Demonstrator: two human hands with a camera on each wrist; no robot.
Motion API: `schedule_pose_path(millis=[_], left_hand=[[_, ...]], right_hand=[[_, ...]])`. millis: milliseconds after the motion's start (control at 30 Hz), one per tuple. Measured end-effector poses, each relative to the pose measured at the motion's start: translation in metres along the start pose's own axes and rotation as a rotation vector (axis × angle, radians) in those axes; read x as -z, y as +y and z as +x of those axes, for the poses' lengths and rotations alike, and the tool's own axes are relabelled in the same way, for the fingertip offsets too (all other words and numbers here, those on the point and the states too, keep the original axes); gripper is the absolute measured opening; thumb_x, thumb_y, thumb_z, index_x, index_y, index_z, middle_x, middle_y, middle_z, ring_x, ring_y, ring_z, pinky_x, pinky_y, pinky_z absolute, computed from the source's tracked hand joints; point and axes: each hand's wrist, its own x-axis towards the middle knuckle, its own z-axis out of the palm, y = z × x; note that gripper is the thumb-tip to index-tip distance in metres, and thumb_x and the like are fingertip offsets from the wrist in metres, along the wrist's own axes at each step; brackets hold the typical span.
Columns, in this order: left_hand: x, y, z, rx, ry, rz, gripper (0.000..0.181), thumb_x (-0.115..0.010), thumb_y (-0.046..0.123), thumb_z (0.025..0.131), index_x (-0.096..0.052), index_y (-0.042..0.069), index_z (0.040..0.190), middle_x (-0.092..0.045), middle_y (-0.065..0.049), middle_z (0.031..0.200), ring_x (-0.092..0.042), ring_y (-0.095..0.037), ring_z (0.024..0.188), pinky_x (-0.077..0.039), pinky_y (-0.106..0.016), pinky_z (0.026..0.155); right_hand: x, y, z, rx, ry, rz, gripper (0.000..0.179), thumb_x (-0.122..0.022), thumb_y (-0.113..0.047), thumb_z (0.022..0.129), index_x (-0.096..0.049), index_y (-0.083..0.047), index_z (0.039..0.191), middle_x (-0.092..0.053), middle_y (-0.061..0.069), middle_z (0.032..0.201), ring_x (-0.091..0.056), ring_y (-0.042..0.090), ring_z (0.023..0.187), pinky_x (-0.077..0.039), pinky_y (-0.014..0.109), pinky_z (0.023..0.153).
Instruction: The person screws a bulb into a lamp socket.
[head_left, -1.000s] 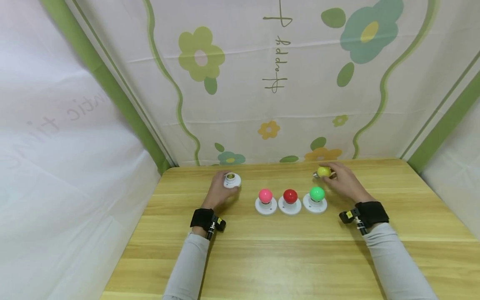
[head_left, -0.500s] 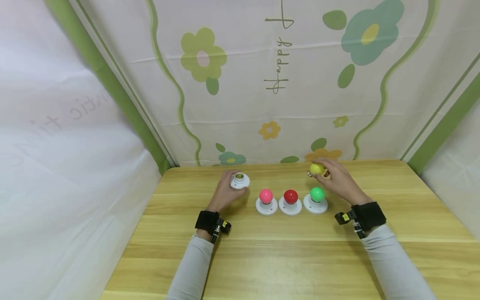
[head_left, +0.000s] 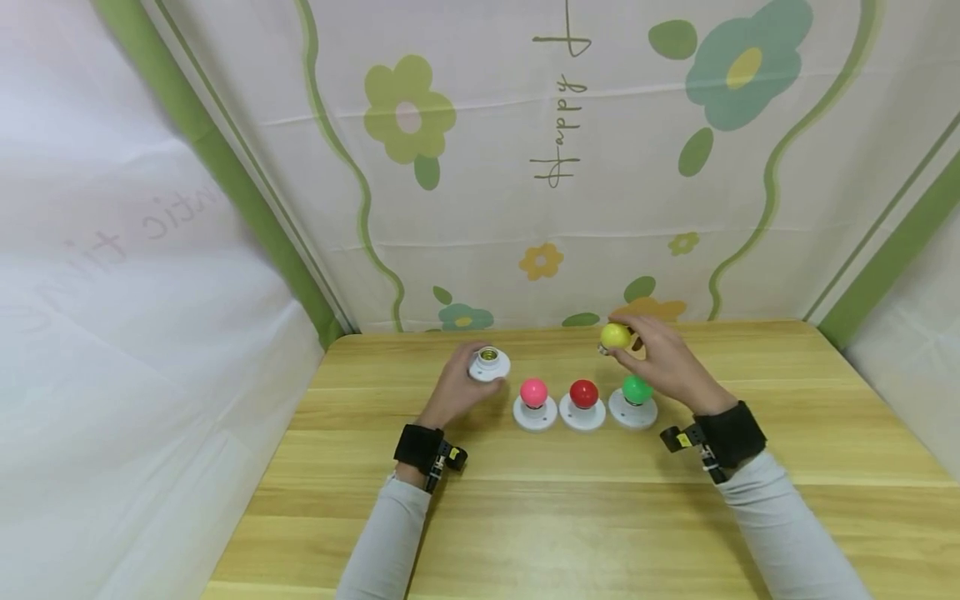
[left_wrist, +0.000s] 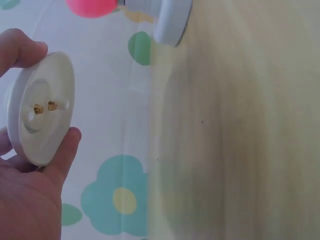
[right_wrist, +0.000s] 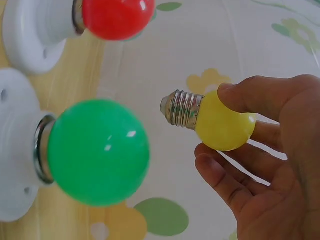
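Observation:
My left hand (head_left: 456,390) grips a white round lamp socket (head_left: 490,365) by its rim, held above the table with its opening facing up. In the left wrist view the underside of that socket (left_wrist: 50,110) shows two brass contacts, and the thumb and fingers hold its edge. My right hand (head_left: 663,358) pinches a yellow light bulb (head_left: 615,336) by the globe. Seen from the right wrist, the metal screw base of the yellow bulb (right_wrist: 225,122) points away from the palm, and the bulb touches no socket.
Three bulbs, pink (head_left: 534,392), red (head_left: 584,393) and green (head_left: 637,390), stand upright in white sockets in a row between the hands. They rest on a wooden table (head_left: 555,533). A floral curtain (head_left: 480,208) hangs behind the table's back edge.
My left hand has moved right with the empty socket, closer to the pink bulb. My right hand has moved left with the yellow bulb, whose base now tilts further downward.

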Motion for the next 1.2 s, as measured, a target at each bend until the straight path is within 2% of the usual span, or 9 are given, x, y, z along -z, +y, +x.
schedule_pose_path(millis=[233, 533, 800, 1033, 1200], left_hand=[[-0.002, 0.009, -0.002, -0.036, -0.019, -0.004, 0.064, -0.088, 0.015, 0.086, -0.06, 0.005, 0.143, -0.062, -0.016, 0.142, -0.061, -0.034, 0.13, -0.05, -0.055, 0.113], [-0.005, 0.019, -0.004, -0.059, -0.067, -0.021, 0.066, -0.089, 0.016, 0.086, -0.06, 0.005, 0.145, -0.061, -0.014, 0.144, -0.059, -0.033, 0.133, -0.049, -0.055, 0.116], [-0.012, 0.03, -0.005, -0.106, -0.116, -0.004, 0.07, -0.089, 0.015, 0.086, -0.057, 0.005, 0.148, -0.059, -0.013, 0.149, -0.057, -0.032, 0.139, -0.047, -0.053, 0.118], [-0.017, 0.04, -0.007, -0.16, -0.153, 0.018, 0.071, -0.088, 0.019, 0.087, -0.056, 0.005, 0.149, -0.057, -0.012, 0.152, -0.055, -0.032, 0.142, -0.047, -0.054, 0.118], [-0.021, 0.049, -0.008, -0.187, -0.179, 0.013, 0.07, -0.089, 0.02, 0.088, -0.057, 0.006, 0.149, -0.058, -0.011, 0.151, -0.057, -0.03, 0.141, -0.049, -0.05, 0.117]], right_hand=[[0.0, -0.014, 0.001, 0.043, 0.008, 0.012, 0.049, -0.08, -0.006, 0.096, -0.061, 0.005, 0.139, -0.071, 0.018, 0.123, -0.063, 0.03, 0.103, -0.061, 0.047, 0.079], [-0.002, -0.026, 0.002, 0.136, 0.041, -0.021, 0.051, -0.085, -0.007, 0.091, -0.064, 0.002, 0.137, -0.073, 0.013, 0.117, -0.062, 0.023, 0.098, -0.057, 0.031, 0.075], [-0.001, -0.037, 0.001, 0.179, 0.049, -0.025, 0.053, -0.086, -0.008, 0.09, -0.064, 0.001, 0.138, -0.072, 0.015, 0.121, -0.063, 0.023, 0.098, -0.061, 0.043, 0.075], [-0.001, -0.048, 0.002, 0.217, 0.055, -0.032, 0.053, -0.087, -0.008, 0.088, -0.066, 0.002, 0.135, -0.073, 0.013, 0.118, -0.064, 0.021, 0.095, -0.059, 0.031, 0.075], [0.0, -0.053, 0.004, 0.238, 0.054, -0.039, 0.053, -0.087, -0.008, 0.089, -0.065, 0.002, 0.136, -0.073, 0.012, 0.115, -0.064, 0.019, 0.093, -0.06, 0.037, 0.073]])
